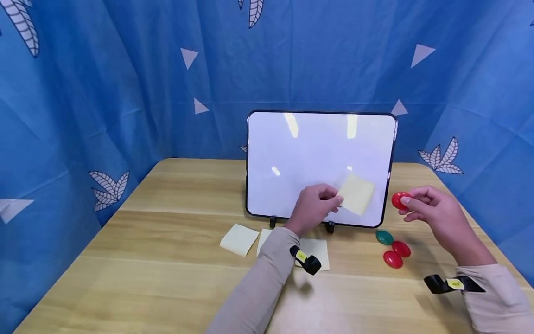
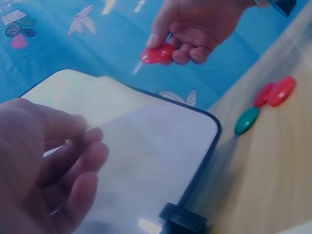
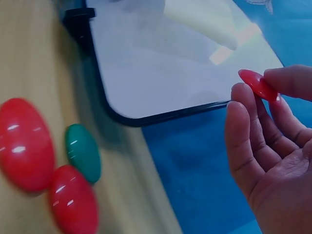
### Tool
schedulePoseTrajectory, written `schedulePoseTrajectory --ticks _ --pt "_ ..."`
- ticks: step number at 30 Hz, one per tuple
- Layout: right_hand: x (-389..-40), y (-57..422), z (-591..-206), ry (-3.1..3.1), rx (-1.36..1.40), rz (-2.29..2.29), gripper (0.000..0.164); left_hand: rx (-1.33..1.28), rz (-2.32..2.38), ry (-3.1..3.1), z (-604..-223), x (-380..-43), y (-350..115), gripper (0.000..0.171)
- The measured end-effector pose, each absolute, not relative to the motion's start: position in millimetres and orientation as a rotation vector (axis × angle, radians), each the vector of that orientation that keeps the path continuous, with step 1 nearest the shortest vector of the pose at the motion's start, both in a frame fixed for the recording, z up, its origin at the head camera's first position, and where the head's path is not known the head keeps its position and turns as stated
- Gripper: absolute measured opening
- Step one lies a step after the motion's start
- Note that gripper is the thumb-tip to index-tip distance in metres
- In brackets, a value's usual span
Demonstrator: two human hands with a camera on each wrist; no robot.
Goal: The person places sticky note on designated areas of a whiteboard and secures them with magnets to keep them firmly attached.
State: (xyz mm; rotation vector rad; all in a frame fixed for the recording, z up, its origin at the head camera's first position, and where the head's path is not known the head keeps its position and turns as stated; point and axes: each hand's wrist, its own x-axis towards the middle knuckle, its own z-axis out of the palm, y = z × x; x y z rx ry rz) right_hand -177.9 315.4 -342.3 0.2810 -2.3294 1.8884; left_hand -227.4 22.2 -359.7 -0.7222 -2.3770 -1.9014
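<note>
My left hand (image 1: 314, 204) pinches a pale yellow sticky note (image 1: 356, 195) by its left edge, between thumb and fingers. The note overlaps the lower right part of the whiteboard (image 1: 300, 157), which stands upright with a black frame. Just right of the board, my right hand (image 1: 438, 208) holds a glossy red round magnet (image 1: 398, 200) between thumb and fingertips, raised above the table. In the right wrist view that magnet (image 3: 258, 85) is seen edge-on. Below on the table lie a green magnet (image 1: 384, 237) and two red magnets (image 1: 393, 260), close together.
Several more sticky notes (image 1: 239, 240) lie on the wooden table (image 1: 167, 269) in front of the board, partly covered by my left sleeve. Black feet (image 1: 329, 227) hold up the whiteboard. A blue patterned curtain (image 1: 146, 69) surrounds the table's back and sides.
</note>
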Motion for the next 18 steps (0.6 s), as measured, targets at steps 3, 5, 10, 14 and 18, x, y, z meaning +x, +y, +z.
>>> schedulePoseTrajectory --ticks 3,5,10,14,18 --pt "-182.9 314.0 -334.6 -2.321 0.303 1.872 0.011 -0.705 -1.923 -2.359 -355.9 -230.9 20.9 0.006" --pt "-185.8 314.4 -329.0 -2.31 0.293 1.864 0.012 -0.705 -1.918 -2.347 -354.0 -232.6 21.4 0.007" --pt "-192.2 314.5 -317.2 -2.258 0.301 1.872 0.013 -0.703 -1.906 -2.324 -354.0 -234.4 23.8 0.009" --pt "-195.1 314.0 -313.9 -2.217 0.341 1.897 0.012 -0.696 -1.928 -2.319 -355.8 -232.2 25.7 0.008" --pt "-198.5 310.6 -306.9 -2.256 0.345 1.852 0.013 -0.67 -1.975 -2.284 -353.4 -230.9 26.9 0.008"
